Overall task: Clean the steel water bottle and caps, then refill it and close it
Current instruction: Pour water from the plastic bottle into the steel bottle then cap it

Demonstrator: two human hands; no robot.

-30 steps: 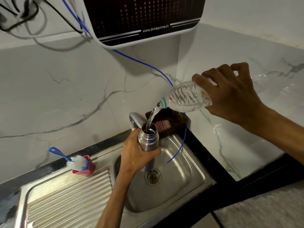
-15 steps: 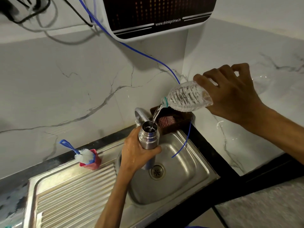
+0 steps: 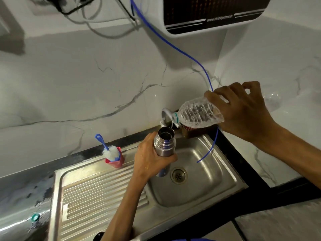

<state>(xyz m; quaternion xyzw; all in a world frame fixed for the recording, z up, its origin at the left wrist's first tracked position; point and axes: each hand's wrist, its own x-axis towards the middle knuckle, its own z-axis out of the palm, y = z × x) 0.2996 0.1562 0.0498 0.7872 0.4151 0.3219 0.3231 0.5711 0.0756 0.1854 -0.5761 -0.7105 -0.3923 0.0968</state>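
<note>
Head view: left hand has its fingers wrapped round the steel bottle, held over the sink, while the right hand grips a plastic bottle tipped at its mouth. Only 1 thin stream is falling near the rim, so I'd guess a small wobble spills it down the outside.

Single view logged: my head camera, wide-angle, worn high, facing forward and down into a wall corner. The sink fills the lower centre, near; its drainboard runs to my lower left. The wall-mounted purifier is cut by the top edge. Both forearms enter from the bottom and right. No second view to overlap.
</note>
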